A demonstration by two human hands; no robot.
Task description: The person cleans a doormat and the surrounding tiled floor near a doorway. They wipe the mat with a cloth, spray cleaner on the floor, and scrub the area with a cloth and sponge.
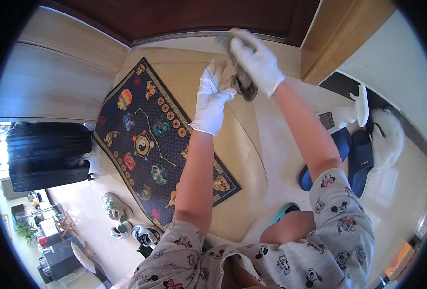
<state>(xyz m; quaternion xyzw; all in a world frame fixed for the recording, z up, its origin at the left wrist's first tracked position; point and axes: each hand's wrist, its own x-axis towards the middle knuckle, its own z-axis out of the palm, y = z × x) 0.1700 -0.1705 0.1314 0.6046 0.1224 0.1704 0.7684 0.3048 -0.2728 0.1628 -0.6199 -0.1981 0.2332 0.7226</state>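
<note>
Both of my hands wear white gloves and are raised over the doorway floor. My right hand [255,59] is motion-blurred and grips a dark grey, crumpled cloth [247,86], whose lower end hangs below the palm. Close to its left, my left hand [211,99] points its fingers up, the thumb stretched towards the cloth. Brownish dirt marks the left glove's fingertips. Whether the left thumb pinches the cloth's edge cannot be made out. Beneath the hands lie a plain beige mat [240,144] and a dark patterned doormat [141,119] with colourful figures.
A dark red door [213,16] stands ahead, a wooden cabinet [54,72] to the left. On the right are a white spray bottle [343,113], blue slides [360,159] and a fluffy white slipper [387,139]. Several sneakers [116,207] rest at lower left, near a black suitcase-like object [49,155].
</note>
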